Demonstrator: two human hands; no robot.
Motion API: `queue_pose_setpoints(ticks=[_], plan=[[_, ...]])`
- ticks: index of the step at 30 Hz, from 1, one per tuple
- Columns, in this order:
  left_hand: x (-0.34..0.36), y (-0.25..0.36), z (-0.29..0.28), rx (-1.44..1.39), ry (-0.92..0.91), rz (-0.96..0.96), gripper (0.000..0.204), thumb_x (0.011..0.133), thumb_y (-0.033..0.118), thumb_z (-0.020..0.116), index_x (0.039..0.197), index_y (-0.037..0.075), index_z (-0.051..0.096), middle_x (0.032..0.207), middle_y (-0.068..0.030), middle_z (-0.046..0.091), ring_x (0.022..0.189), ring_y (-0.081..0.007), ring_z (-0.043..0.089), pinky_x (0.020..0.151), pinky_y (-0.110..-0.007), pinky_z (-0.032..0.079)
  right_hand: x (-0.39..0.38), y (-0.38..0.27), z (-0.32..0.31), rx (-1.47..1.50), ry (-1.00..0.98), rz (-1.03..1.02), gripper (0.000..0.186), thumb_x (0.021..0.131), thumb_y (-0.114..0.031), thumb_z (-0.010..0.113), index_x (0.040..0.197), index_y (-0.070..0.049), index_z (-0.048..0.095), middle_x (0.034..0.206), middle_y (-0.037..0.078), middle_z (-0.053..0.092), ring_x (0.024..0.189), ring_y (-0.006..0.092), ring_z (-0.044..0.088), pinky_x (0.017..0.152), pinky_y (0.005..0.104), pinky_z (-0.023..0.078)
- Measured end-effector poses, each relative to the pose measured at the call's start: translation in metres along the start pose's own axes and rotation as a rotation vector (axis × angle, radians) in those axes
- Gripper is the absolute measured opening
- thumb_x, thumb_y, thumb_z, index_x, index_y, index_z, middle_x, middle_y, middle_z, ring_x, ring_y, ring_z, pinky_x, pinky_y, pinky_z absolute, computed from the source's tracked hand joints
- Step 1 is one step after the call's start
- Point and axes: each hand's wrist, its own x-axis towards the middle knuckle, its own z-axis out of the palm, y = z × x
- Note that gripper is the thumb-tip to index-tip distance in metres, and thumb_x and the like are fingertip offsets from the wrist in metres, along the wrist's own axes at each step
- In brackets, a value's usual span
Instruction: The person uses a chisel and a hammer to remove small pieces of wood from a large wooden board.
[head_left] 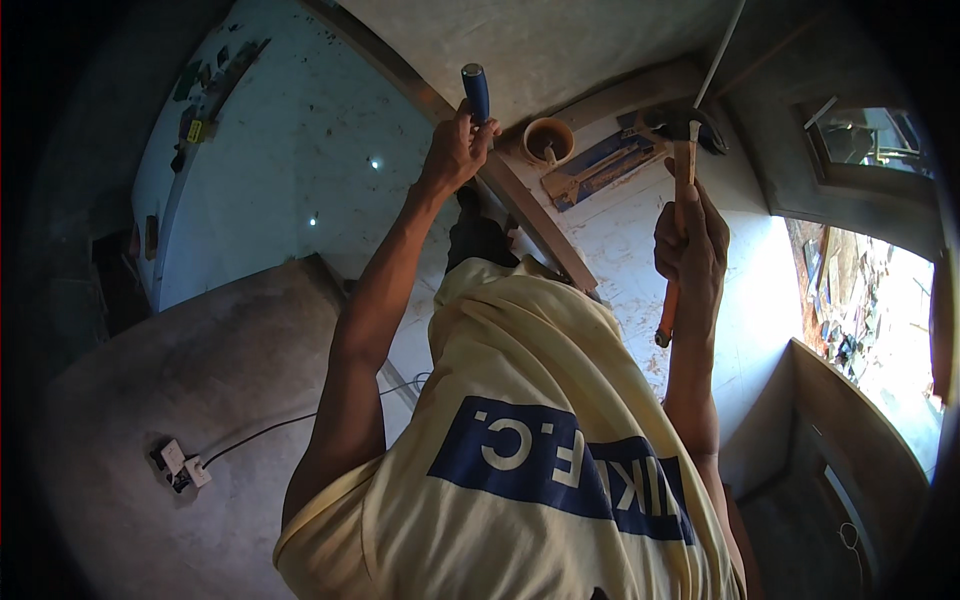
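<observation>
My left hand (459, 152) is wrapped round the blue handle of what looks like a chisel (477, 92). The handle's capped end points up and its blade is hidden. A wooden frame beam (535, 222) runs just beyond and beside this hand. On the right, my right hand (692, 235) grips a hammer (684, 165) by its orange-brown shaft. The hammer's dark head is at the far end, and the lower tip of the handle sticks out below my fist. The two hands are well apart.
A round tub (548, 141) stands on the floor beyond the beam, near a dusty blue-and-brown flat object (605, 168). Wood shavings litter the pale floor (625, 235). A wall socket (185, 465) with a black cable is at lower left; a bright opening (865, 300) is at right.
</observation>
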Motion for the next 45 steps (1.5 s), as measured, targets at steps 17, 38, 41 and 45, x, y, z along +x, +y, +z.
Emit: queue_pose_setpoints(ticks=[17,38,41,45], plan=[[-0.004,-0.006,0.006,-0.017,0.036,0.053,0.021,0.099,0.018,0.061,0.106,-0.001,0.052,0.085,-0.0122,0.072,0.072,-0.0244,0.072,0.063,-0.034,0.057,-0.003,-0.005,0.012,0.019,-0.046,0.049,0.043,0.106,-0.033,0.046,0.138,-0.004,0.053,0.061,-0.008,0.033,0.045,-0.0001,0.026,0.039,0.0191,0.018],[-0.002,-0.001,0.008,0.056,0.009,0.023,0.021,0.099,0.022,0.06,0.102,0.003,0.052,0.081,-0.0124,0.072,0.073,-0.0327,0.071,0.064,-0.042,0.056,0.009,-0.076,0.083,-0.08,-0.201,-0.507,0.034,0.103,-0.028,0.05,0.122,-0.002,0.06,0.066,-0.003,0.047,0.049,0.004,0.038,0.043,0.0199,0.03],[-0.002,-0.004,0.011,0.078,-0.01,0.011,0.022,0.099,0.023,0.06,0.102,0.003,0.052,0.081,-0.0128,0.072,0.074,-0.0328,0.071,0.064,-0.042,0.056,0.041,-0.035,0.085,-0.494,-0.227,-0.767,0.033,0.103,-0.023,0.049,0.116,0.006,0.06,0.065,0.01,0.059,0.059,0.016,0.061,0.054,0.0349,0.047],[0.002,-0.007,0.009,0.073,0.027,0.097,0.023,0.099,0.024,0.06,0.102,0.002,0.053,0.08,-0.0135,0.072,0.073,-0.033,0.071,0.063,-0.042,0.056,0.048,-0.024,0.081,-0.446,-0.345,-0.422,0.035,0.102,-0.02,0.052,0.126,0.005,0.058,0.069,0.013,0.062,0.063,0.016,0.06,0.06,0.0342,0.048]])
